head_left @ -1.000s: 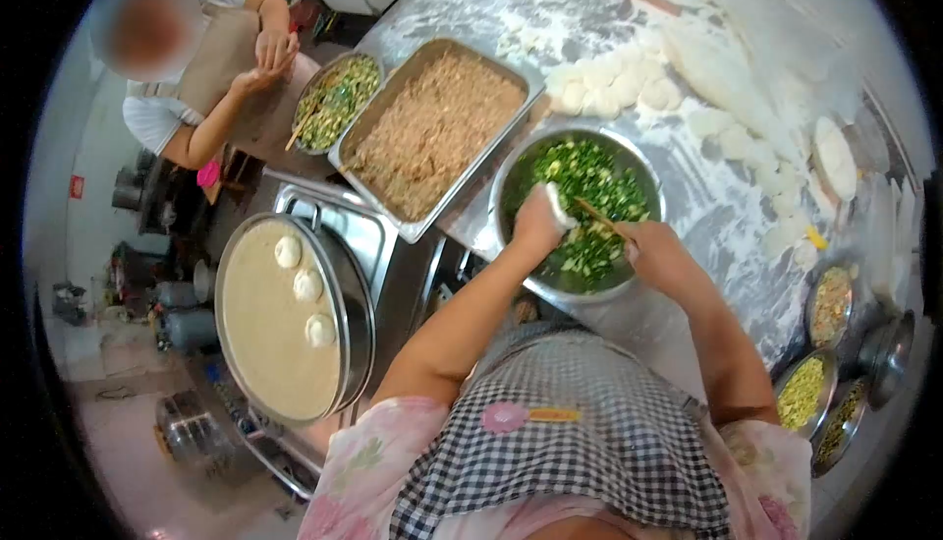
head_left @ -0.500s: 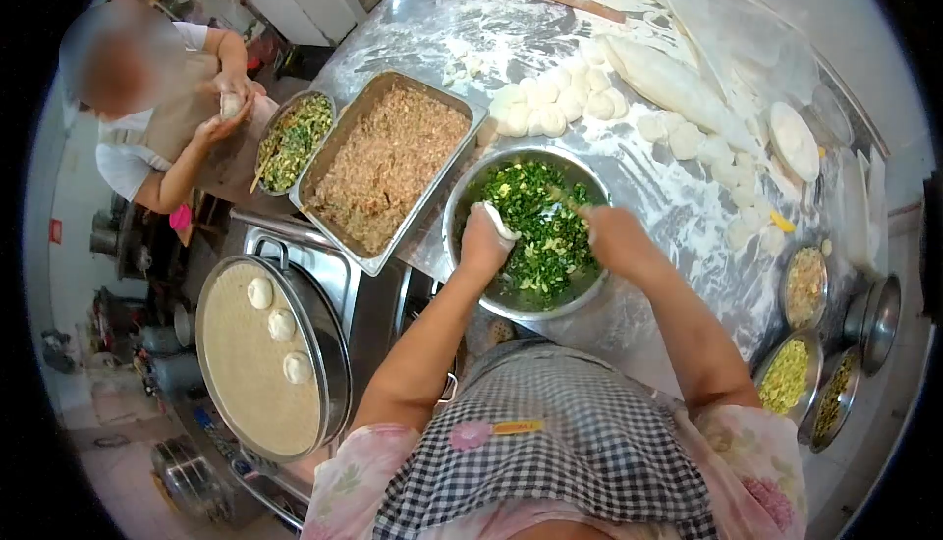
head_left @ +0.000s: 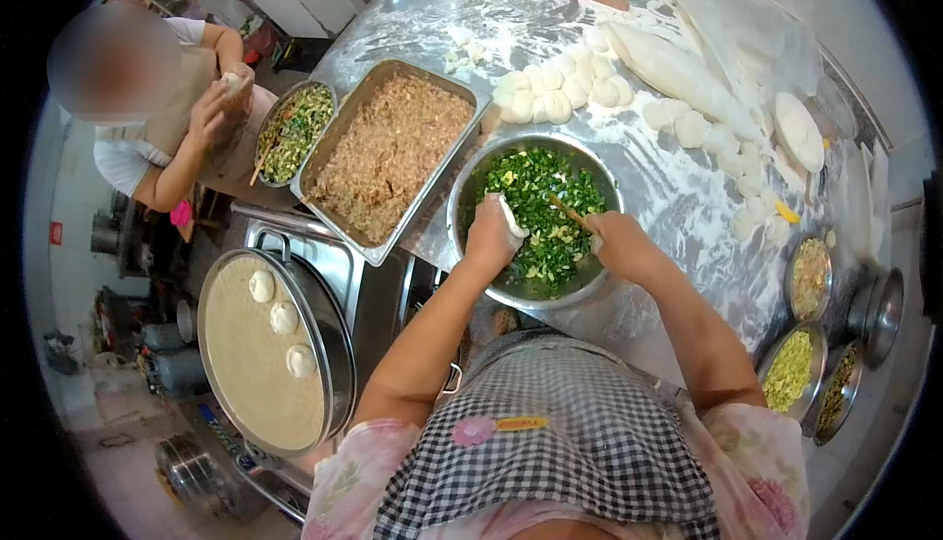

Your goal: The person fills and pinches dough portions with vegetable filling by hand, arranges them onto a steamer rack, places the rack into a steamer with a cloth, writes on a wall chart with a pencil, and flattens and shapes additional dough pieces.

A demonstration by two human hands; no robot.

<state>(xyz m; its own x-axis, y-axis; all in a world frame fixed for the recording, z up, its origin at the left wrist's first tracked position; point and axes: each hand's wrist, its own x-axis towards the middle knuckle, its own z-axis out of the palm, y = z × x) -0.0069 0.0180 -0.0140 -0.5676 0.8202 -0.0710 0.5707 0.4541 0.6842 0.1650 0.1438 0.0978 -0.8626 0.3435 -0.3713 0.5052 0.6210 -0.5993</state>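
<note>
A steel bowl (head_left: 460,186) of chopped green filling with yellowish bits (head_left: 540,245) stands in front of me. Over its left side, my left hand (head_left: 491,233) is closed around a dough wrapper (head_left: 513,218), whose pale edge shows beside the fingers. At the right rim my right hand (head_left: 624,242) grips a thin wooden stick-like utensil (head_left: 568,210); it slants into the greens, and its far end is hidden there.
Left of the bowl sits a steel tray of minced filling (head_left: 388,147). A steamer (head_left: 246,373) holds several buns. Dough pieces (head_left: 550,83) lie on the floured table (head_left: 668,255). Small bowls (head_left: 789,370) stand at right. A co-worker (head_left: 162,122) handles dough near another filling bowl (head_left: 295,132).
My right hand and the utensil have shifted within the bowl, and more of the utensil shows. The left hand still holds the wrapper. The co-worker's hands have changed position around their dough.
</note>
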